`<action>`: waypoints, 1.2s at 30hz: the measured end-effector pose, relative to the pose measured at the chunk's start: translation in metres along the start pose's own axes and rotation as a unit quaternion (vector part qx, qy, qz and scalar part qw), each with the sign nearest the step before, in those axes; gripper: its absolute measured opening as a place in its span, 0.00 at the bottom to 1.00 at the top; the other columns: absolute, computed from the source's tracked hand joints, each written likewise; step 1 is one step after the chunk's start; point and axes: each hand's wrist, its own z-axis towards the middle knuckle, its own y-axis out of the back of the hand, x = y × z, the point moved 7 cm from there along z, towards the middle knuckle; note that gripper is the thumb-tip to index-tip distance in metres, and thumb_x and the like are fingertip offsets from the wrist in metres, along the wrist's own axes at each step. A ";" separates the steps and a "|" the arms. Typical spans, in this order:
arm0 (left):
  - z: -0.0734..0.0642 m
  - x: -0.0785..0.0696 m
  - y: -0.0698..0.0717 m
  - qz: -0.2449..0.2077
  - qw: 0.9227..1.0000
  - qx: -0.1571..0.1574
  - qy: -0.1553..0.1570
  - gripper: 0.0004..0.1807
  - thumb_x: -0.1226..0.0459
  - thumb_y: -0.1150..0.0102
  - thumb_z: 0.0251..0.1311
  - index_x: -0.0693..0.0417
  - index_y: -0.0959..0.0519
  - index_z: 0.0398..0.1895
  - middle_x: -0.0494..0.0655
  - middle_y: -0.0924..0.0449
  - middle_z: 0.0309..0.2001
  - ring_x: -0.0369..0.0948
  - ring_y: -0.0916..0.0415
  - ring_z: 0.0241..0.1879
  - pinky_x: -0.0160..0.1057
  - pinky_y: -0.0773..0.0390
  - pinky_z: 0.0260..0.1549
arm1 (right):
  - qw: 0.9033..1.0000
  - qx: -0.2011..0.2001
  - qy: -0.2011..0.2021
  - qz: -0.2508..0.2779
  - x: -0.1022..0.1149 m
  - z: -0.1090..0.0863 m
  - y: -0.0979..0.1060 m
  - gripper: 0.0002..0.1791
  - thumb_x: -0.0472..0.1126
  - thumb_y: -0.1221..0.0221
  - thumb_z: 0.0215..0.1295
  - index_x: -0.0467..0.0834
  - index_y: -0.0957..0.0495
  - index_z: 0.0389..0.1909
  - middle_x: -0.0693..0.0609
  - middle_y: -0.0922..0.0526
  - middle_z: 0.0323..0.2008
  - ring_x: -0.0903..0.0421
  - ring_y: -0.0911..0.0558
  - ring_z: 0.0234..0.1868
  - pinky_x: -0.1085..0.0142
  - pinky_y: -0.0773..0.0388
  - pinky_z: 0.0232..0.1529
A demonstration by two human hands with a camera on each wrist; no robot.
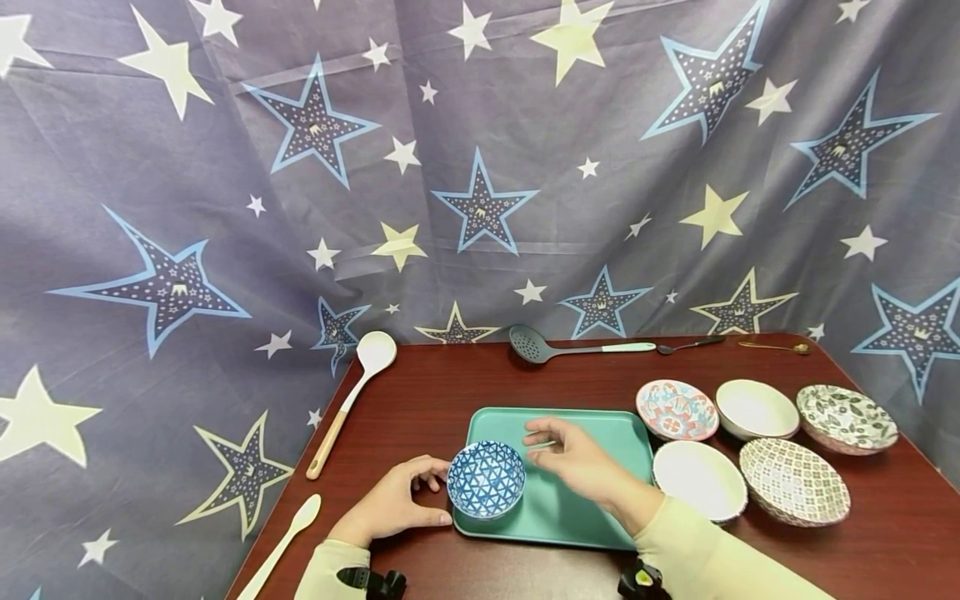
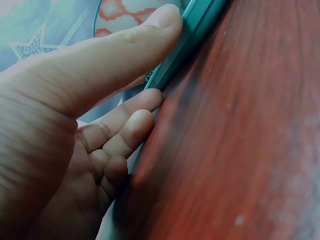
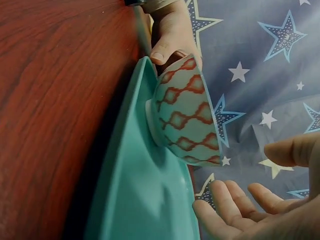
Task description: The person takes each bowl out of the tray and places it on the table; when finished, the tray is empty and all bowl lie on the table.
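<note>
A bowl (image 1: 486,479) with blue and white triangles inside stands upright at the left end of a green tray (image 1: 585,521). In the right wrist view, the outside of the bowl (image 3: 187,112) shows a reddish wavy pattern. My left hand (image 1: 401,500) lies at the tray's left edge, beside the bowl. Its thumb (image 2: 145,37) touches the tray's rim, and the other fingers are slightly bent by the tray's side. My right hand (image 1: 573,467) hovers above the tray, right of the bowl. Its fingers are spread apart with nothing between them.
Several bowls sit right of the tray, including a white bowl (image 1: 699,481) beside its edge. A white ladle (image 1: 360,387) and a pale spoon (image 1: 288,537) lie on the left. A grey skimmer (image 1: 551,346) and two small spoons lie along the back, before a star-patterned cloth (image 1: 420,108).
</note>
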 end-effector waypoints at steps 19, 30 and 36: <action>0.001 -0.005 -0.001 0.003 1.000 -0.006 -0.012 0.34 0.46 0.17 0.49 0.32 0.19 0.62 0.32 0.19 0.48 0.38 0.23 0.44 0.39 0.24 0.45 | 0.996 0.055 -0.048 0.040 -0.021 0.009 -0.020 0.32 0.29 0.39 0.69 0.26 0.35 0.72 0.29 0.26 0.62 0.41 0.20 0.56 0.51 0.16 0.51; 0.002 -0.009 -0.001 0.010 1.000 -0.007 -0.012 0.33 0.45 0.17 0.49 0.32 0.19 0.60 0.32 0.20 0.47 0.38 0.23 0.44 0.39 0.24 0.46 | 0.992 0.074 -0.070 0.074 -0.025 0.010 -0.026 0.31 0.27 0.41 0.71 0.26 0.36 0.73 0.27 0.30 0.61 0.41 0.21 0.53 0.50 0.14 0.46; 0.002 -0.011 -0.001 0.006 1.000 -0.005 -0.020 0.33 0.46 0.17 0.50 0.34 0.18 0.61 0.33 0.20 0.48 0.39 0.23 0.43 0.39 0.24 0.45 | 0.989 0.082 -0.080 0.096 -0.029 0.010 -0.027 0.30 0.27 0.43 0.71 0.27 0.36 0.73 0.28 0.31 0.60 0.41 0.20 0.51 0.45 0.15 0.46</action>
